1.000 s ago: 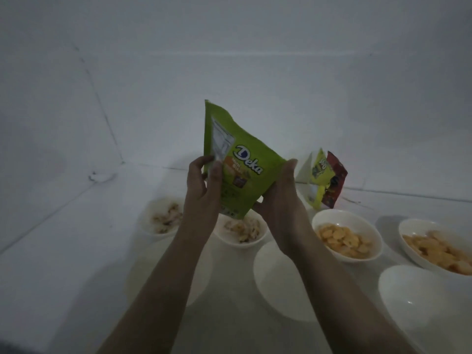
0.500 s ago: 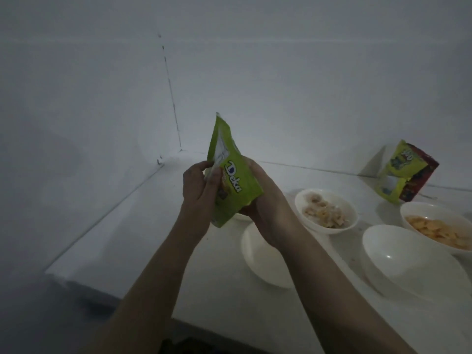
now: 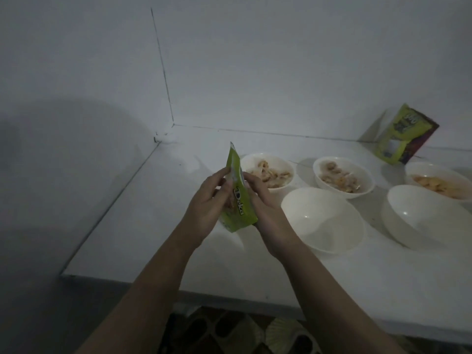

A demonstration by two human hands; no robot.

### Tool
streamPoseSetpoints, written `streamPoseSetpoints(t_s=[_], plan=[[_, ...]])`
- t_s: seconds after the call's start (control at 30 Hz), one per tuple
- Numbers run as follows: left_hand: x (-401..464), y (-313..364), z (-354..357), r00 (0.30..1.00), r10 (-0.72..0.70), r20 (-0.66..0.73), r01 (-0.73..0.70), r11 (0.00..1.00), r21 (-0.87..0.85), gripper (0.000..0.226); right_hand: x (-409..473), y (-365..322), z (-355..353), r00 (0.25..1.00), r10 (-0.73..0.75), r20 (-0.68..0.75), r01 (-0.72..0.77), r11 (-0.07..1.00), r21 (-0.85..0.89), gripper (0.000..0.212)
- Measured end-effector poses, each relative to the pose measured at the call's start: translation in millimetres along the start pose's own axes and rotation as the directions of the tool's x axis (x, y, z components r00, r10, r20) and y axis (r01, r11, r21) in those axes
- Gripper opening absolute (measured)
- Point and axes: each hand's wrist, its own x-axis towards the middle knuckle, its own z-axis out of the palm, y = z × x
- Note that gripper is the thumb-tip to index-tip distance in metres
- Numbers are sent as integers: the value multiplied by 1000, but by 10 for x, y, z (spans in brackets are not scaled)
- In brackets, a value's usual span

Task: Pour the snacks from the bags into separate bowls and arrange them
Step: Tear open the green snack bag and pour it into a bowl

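I hold a green Deka snack bag [image 3: 240, 198] upright above the white counter, edge-on to the camera. My left hand [image 3: 207, 203] pinches its left side near the top; my right hand [image 3: 260, 203] grips its right side. Behind the bag stands a white bowl with pale snacks [image 3: 278, 163]. A second filled bowl [image 3: 357, 186] sits to its right, and a bowl of orange crackers [image 3: 424, 168] lies at the far right. Two empty white bowls, one [image 3: 321, 221] beside my right hand and another [image 3: 424, 218] further right, stand in the front row.
More snack bags, green and dark red [image 3: 403, 134], lean on the back wall at the right. The white counter [image 3: 143, 221] meets a wall on the left and ends at a front edge near me. Patterned floor shows below.
The view has swung down and left. The bag has turned edge-on and sits lower, over the counter's left part. Both hands keep their hold.
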Motion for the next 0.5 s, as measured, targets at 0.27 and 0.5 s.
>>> streamPoseSetpoints(t_s=[0.27,0.5], plan=[[-17,101,-80,995,86,58,-90,993,71,31,-41,23,93,998,-40,-38,33,985,-170,34],[-26,179,-225,989,142,30,-145,971,192,25,-58,15,164,996,-84,-40,70,959,-276,31]])
